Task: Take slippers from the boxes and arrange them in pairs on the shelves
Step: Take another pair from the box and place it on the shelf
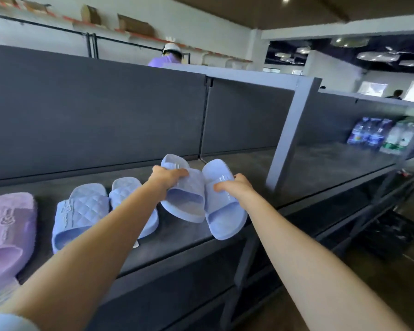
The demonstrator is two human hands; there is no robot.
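Two light blue slippers sit side by side on the dark shelf (320,168), heels toward me. My left hand (167,176) grips the strap of the left slipper (184,199), which is tilted up off the board. My right hand (232,186) grips the strap of the right slipper (225,213), whose heel juts over the shelf's front edge. To the left lies another pair of quilted blue slippers (81,209), partly hidden by my left forearm. A purple slipper (7,230) lies at the far left.
A grey upright post (294,130) stands on the shelf to the right of the slippers. Packs of bottles (380,137) sit at the shelf's far right. A dark back panel (93,111) closes the shelf behind. A person in a white cap (170,54) stands beyond it.
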